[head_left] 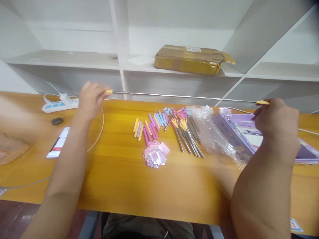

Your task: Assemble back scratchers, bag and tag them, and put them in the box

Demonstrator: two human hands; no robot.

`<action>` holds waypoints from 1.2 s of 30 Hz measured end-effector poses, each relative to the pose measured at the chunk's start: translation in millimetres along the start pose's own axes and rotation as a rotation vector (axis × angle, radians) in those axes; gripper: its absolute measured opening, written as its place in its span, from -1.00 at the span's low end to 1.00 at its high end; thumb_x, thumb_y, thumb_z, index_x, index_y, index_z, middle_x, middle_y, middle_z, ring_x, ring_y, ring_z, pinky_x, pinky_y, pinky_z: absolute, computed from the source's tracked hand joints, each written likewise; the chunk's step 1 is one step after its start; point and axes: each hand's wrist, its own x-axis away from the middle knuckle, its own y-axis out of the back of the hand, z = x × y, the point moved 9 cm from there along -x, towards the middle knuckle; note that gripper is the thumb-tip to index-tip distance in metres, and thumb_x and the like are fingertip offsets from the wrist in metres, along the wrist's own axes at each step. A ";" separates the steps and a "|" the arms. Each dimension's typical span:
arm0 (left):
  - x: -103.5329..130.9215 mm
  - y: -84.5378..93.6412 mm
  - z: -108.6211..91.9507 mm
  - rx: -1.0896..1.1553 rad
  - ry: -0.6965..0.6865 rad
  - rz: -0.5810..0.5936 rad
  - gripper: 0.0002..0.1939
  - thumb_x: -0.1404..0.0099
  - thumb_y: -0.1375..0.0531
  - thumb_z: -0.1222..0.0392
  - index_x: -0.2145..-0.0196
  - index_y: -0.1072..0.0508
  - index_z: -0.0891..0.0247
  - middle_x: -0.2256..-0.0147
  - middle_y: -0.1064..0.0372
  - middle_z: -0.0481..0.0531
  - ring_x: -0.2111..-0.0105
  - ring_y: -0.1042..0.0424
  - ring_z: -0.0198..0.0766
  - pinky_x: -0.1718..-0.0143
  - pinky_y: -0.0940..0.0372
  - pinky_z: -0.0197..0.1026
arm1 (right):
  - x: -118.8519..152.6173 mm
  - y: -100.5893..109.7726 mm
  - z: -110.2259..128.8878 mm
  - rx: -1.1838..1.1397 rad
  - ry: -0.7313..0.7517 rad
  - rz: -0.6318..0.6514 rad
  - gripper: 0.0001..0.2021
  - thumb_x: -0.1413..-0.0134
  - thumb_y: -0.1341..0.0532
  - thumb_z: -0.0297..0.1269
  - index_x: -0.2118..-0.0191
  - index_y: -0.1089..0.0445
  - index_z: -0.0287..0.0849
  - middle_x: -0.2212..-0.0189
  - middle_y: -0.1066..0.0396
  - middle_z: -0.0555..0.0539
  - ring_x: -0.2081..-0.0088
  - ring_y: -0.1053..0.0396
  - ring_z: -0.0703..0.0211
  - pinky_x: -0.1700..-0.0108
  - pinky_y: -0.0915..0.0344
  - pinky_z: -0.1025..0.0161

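Note:
A long thin metal rod (174,96) with yellow ends stretches level above the back of the wooden table (119,189). My left hand (91,98) pinches its left yellow end, and my right hand (276,119) is closed round the other yellow end. Below the rod lie several pink, yellow, blue and purple tubes (147,132). Beside them rest several metal rods (193,144) topped with small claw-shaped heads (183,124) in yellow, pink and blue. A loose pile of pink cards (156,156) lies in front of the tubes.
Clear plastic wrapping (211,132) and a purple case (234,136) lie at the right. A power strip (59,105), a black object (57,121), a phone (58,146) and cables are at the left. A taped cardboard box (189,60) sits on the shelf behind.

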 end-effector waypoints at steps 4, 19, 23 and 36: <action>-2.1 8.5 -3.2 -0.018 0.006 -0.017 -0.25 -0.61 0.11 -0.50 0.04 -0.59 0.16 0.29 -0.32 -0.06 0.25 -0.09 -0.21 0.02 -0.19 -0.03 | 12.4 19.9 3.5 -0.042 -0.215 0.014 -0.65 -0.27 -0.11 -0.60 0.01 -0.53 -0.14 0.56 -0.33 -0.03 0.46 -0.12 0.09 0.13 -0.17 0.03; 29.5 -43.3 -154.1 0.066 -0.050 -0.040 -0.41 -0.71 0.07 -0.19 0.13 -0.65 0.16 0.27 -0.58 0.10 0.28 -0.36 -0.06 0.20 -0.23 -0.06 | 119.7 -36.8 242.5 0.145 0.344 0.082 -0.70 -0.35 -0.04 -0.53 0.00 -0.49 -0.27 0.34 -0.55 -0.22 0.48 -0.30 0.14 0.36 0.08 0.20; 31.3 -41.2 -163.8 -0.026 -0.116 -0.059 -0.43 -0.70 0.02 -0.14 0.24 -0.64 0.18 0.35 -0.54 0.11 0.35 -0.25 -0.09 0.28 -0.14 -0.05 | 149.5 -49.3 269.8 0.229 0.442 0.183 -0.76 -0.38 -0.02 -0.58 0.08 -0.42 -0.29 0.36 -0.54 -0.22 0.45 -0.40 0.17 0.39 0.13 0.24; 27.3 -8.8 -173.4 -0.102 -0.108 -0.051 -0.57 -0.67 -0.10 -0.07 0.22 -0.65 0.15 0.35 -0.55 0.10 0.31 -0.29 -0.04 0.26 -0.10 -0.02 | 156.9 -41.9 274.5 0.191 0.451 0.186 -0.76 -0.36 -0.05 -0.56 0.05 -0.45 -0.31 0.31 -0.59 -0.26 0.40 -0.49 0.12 0.39 0.12 0.23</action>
